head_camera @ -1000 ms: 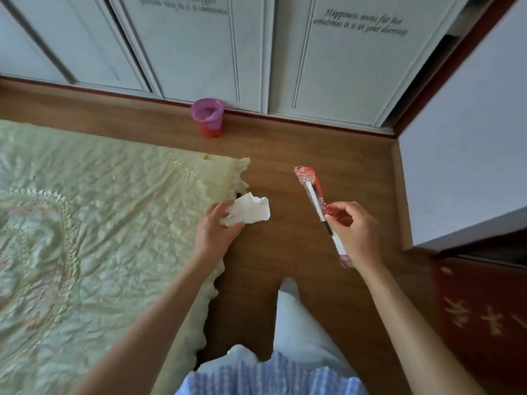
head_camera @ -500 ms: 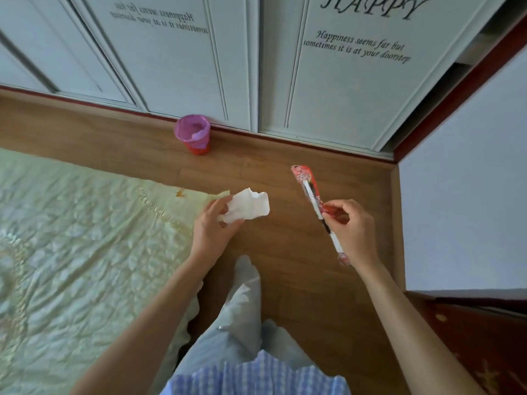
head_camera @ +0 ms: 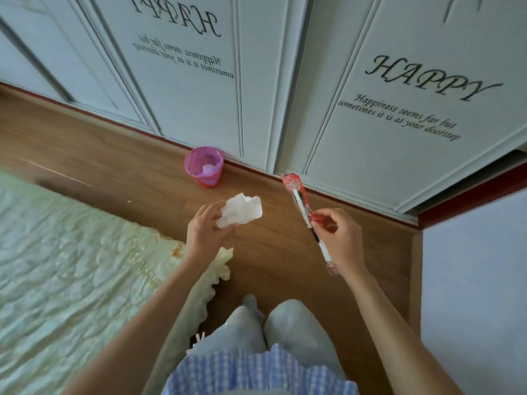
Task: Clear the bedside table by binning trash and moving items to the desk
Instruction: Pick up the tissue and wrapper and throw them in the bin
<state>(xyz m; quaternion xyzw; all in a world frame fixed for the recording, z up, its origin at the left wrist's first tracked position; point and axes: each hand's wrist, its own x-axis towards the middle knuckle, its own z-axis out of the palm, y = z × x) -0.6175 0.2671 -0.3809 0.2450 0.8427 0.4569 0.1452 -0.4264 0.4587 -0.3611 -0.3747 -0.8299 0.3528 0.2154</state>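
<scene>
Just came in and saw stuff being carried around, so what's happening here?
A person is standing on the wood floor beside the bed, carrying trash. The left hand holds a crumpled white tissue, and the right hand holds a long red and white wrapper. A small bin with a pink liner sits ahead against the white wardrobe doors. Nothing has gone into it from these hands yet.

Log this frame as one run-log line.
left hand: holds tissue | right hand: holds wrapper | bin: on floor by wardrobe, ahead | phase: carrying trash to bin
</scene>
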